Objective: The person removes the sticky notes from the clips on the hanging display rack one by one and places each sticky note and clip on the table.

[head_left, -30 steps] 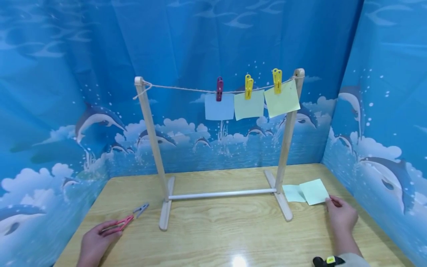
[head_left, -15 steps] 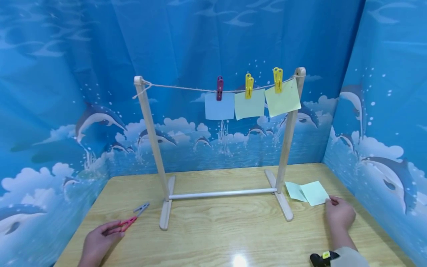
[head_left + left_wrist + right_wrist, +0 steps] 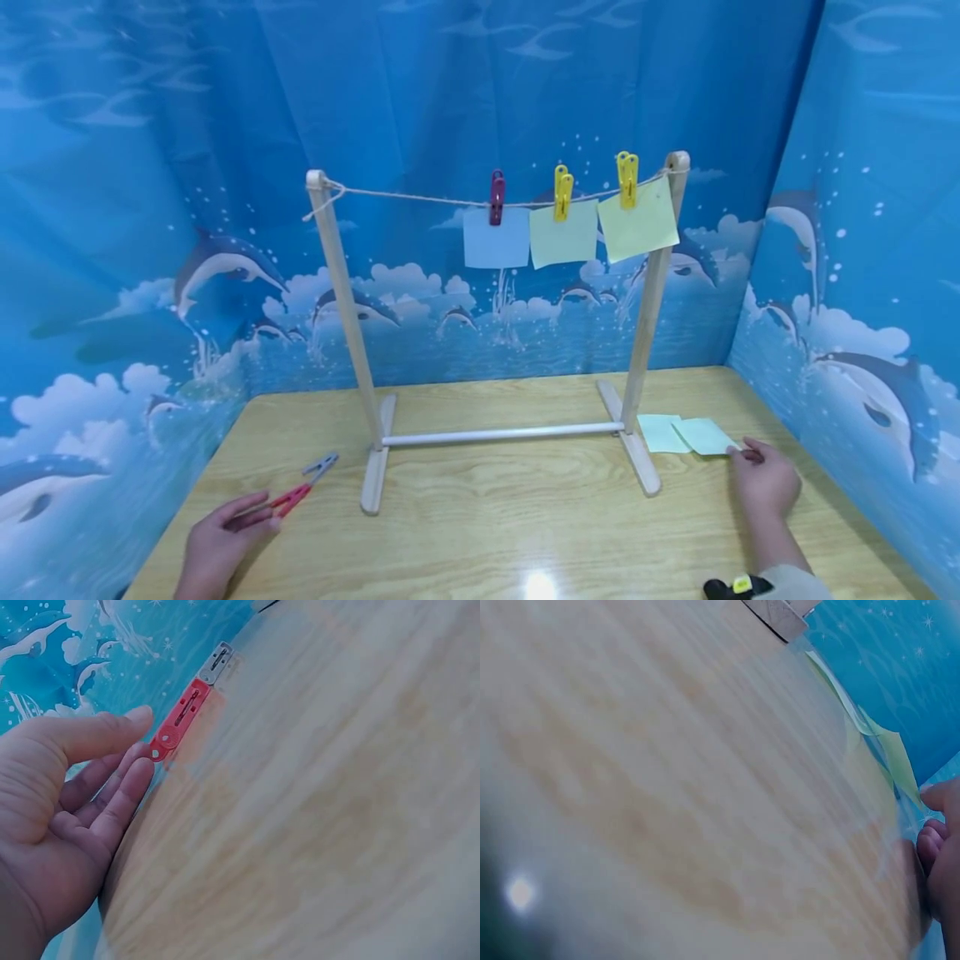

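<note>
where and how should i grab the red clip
Probably pinch the red clip by its two splayed legs, from the left hand's side: they spread toward that hand, while its other end is right by the grey clip.

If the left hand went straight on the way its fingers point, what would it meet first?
The red clip, with the gray clip just beyond it. The left hand may already be touching the red clip.
</note>
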{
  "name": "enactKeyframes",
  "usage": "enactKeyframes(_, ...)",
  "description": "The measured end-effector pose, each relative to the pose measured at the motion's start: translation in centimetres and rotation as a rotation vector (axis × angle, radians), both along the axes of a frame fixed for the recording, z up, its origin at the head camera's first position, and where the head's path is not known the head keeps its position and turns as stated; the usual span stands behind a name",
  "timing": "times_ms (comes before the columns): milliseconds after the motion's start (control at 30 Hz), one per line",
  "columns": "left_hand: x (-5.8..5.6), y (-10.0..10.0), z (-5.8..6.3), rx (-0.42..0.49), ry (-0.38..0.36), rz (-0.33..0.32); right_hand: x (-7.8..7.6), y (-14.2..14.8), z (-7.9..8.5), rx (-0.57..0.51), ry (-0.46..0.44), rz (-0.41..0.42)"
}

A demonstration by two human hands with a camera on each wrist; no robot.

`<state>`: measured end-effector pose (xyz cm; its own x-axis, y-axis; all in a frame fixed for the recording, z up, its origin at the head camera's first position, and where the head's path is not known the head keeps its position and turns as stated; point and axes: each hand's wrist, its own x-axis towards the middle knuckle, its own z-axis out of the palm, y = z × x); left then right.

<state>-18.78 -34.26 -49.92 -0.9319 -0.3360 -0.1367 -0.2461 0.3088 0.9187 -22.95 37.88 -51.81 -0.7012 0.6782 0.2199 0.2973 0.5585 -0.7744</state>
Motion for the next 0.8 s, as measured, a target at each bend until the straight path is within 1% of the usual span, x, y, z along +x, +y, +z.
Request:
enactKeyframes(167, 0.3, 0.2, 0.3, -0.013, -0.010, 0.072, 0.5, -0.5, 0.4, -0.013, 0.001, 0.026)
enactKeyframes(233, 0.4, 0.3, 0.6, -0.025, -0.009, 0.080, 0.7, -0.5, 0.6, -0.024, -0.006, 0.034)
enactKeyframes(367, 0.7, 0.7, 1.3, -0.022, 0.020, 0.048, 1.0, -0.6, 0.8, -0.025, 0.000, 0.032)
enactKeyframes(500, 0.8, 1.2, 2.1, 0.037, 0.037, 0.001, 1.2, -0.9, 1.4, -0.034, 0.063, 0.047)
enactKeyframes(567, 0.8, 1.4, 2.5, 0.072, 0.053, -0.011, 1.2, -1.1, 1.8, -0.049, 0.092, 0.063)
enactKeyframes(733, 0.9, 1.9, 3.2, 0.175, 0.150, -0.045, 1.1, -2.2, 3.4, -0.102, 0.139, 0.099)
enactKeyframes(800, 1.0, 2.2, 3.6, 0.194, 0.189, -0.059, 1.2, -2.8, 4.1, -0.123, 0.182, 0.115)
